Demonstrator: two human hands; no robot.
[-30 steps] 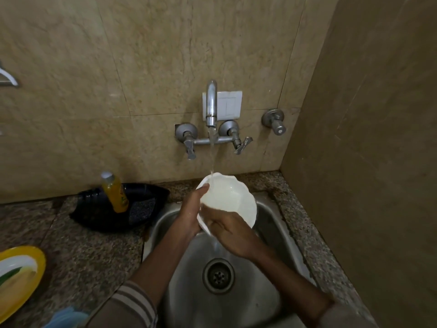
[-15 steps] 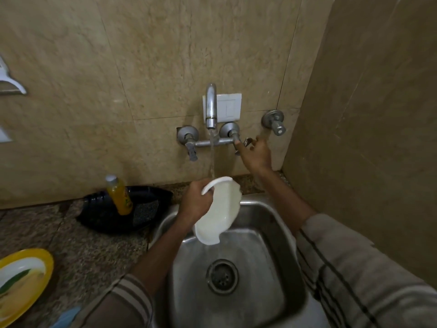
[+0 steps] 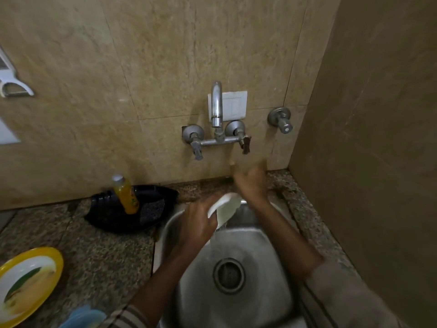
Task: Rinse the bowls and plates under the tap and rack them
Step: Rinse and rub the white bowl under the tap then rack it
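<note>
The left hand (image 3: 197, 229) grips a white bowl (image 3: 225, 208) by its rim, fingers wrapped over the near edge, and holds it tilted on its side above the back of the steel sink (image 3: 272, 235), so that a thin run of water pours off its lower lip into the basin toward the drain (image 3: 228, 275). The bowl sits at the fingertip end of that hand, up and to its right, and below the tap spout (image 3: 216, 104), from which no stream shows. The right hand (image 3: 250, 183) is blurred just behind the bowl, fingers spread and holding nothing, between the bowl and the right tap handle (image 3: 246, 144); whether it touches the bowl cannot be told. The main risk, as I judge it, is the grip: a wet, smooth bowl held by one edge in one hand could slip and knock against the steel, or against the tap fittings if lifted carelessly. Water left in the bowl could also drip across the granite counter (image 3: 99, 252) when it is carried away, since no rack is in view and the carry may run past the soap bottle (image 3: 125, 196) in its black tray (image 3: 113, 221) or the yellow-rimmed plate (image 3: 26, 282) at the left, which might be nudged.
</note>
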